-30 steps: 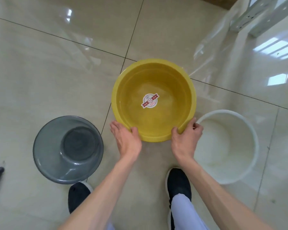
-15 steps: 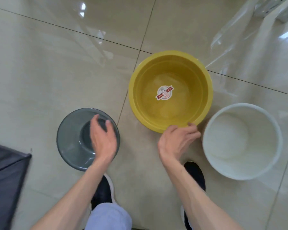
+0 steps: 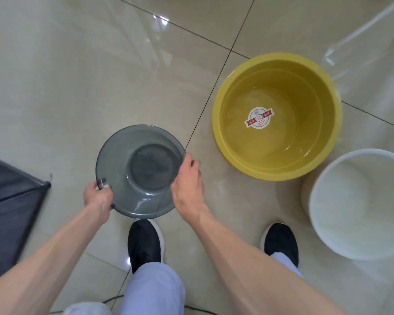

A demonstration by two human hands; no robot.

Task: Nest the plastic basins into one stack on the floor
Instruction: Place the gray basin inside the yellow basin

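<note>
Basin (image 3: 123, 169), smoky translucent grey

yellow basin (image 3: 312, 164) sticker (image 3: 259, 117), text unreadable

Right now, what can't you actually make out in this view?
- White basin: right side cut off by the frame edge.
- Dark object at left: cropped, unidentifiable.
- Yellow basin sticker: print too small.
- Grey basin: lifted or resting, unclear; hands cover its rim.
</note>
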